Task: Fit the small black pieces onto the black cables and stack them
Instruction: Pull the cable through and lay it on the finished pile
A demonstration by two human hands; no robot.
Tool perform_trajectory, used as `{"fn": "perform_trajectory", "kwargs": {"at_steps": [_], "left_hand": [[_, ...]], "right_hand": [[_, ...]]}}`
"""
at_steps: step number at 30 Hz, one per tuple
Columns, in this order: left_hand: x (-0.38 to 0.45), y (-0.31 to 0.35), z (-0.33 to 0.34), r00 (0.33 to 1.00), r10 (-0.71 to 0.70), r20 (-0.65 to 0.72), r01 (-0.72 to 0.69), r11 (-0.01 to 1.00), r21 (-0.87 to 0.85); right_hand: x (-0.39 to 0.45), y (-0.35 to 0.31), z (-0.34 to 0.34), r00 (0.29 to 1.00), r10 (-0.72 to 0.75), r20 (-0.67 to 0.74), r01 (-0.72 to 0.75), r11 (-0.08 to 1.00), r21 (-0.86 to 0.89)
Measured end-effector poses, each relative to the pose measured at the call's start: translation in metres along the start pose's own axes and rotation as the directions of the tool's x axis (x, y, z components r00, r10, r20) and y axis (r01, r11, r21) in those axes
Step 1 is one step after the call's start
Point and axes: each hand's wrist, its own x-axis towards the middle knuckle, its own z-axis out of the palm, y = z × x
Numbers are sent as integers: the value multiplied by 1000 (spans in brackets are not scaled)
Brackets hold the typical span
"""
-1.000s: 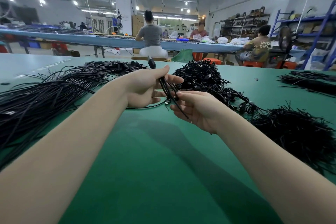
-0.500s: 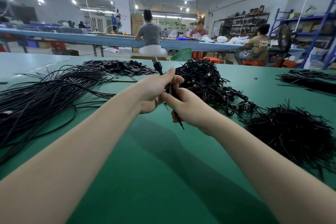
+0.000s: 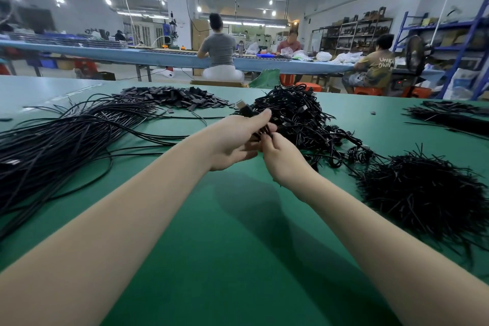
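Both hands moved fwd; L hand (image 3: 232, 140) & R hand (image 3: 280, 156) fingers grip cable (image 3: 247, 111).

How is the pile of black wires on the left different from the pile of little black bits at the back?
The long cables are thin strands fanned out across the table's left side; the small flat pieces are short strips heaped together. The cables spread wide and reach the near edge of the picture; the pieces form a compact pile farther back. Both are black and lie on the green table.

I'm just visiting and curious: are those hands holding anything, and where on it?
The left hand grips a black cable just below its plug end; the right hand pinches it slightly lower.
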Motion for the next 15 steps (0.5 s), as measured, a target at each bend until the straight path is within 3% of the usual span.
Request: {"fn": "perform_trajectory", "kwargs": {"at_steps": [5, 6, 8, 9, 10, 12, 13, 15], "left_hand": [[1, -9, -3, 959, 227, -168, -127, 877, 464], [1, -11, -5, 909, 366, -199, -154, 738, 657], [3, -18, -8, 729, 679, -91, -83, 219, 972], [3, -22, -8, 682, 730, 46, -56, -10, 998], [5, -26, -7, 683, 712, 164, -50, -179, 983], [7, -34, -3, 674, 658, 336, -104, -366, 925], [6, -37, -2, 679, 633, 372, -131, -394, 910], [9, -44, -4, 758, 549, 352, -165, -361, 918]], "right_hand": [[4, 11, 3, 979, 200, 42, -202, 978, 47], [4, 13, 2, 971, 231, 61, -233, 972, 28], [3, 15, -1, 957, 268, 115, -262, 963, -69], [2, 15, -4, 954, 260, 147, -239, 960, -147], [3, 15, -7, 956, 231, 184, -184, 954, -238], [3, 9, -15, 948, 189, 258, -76, 917, -392], [3, 6, -19, 939, 191, 286, -48, 897, -439], [3, 3, -28, 910, 229, 347, -28, 866, -498]]}}
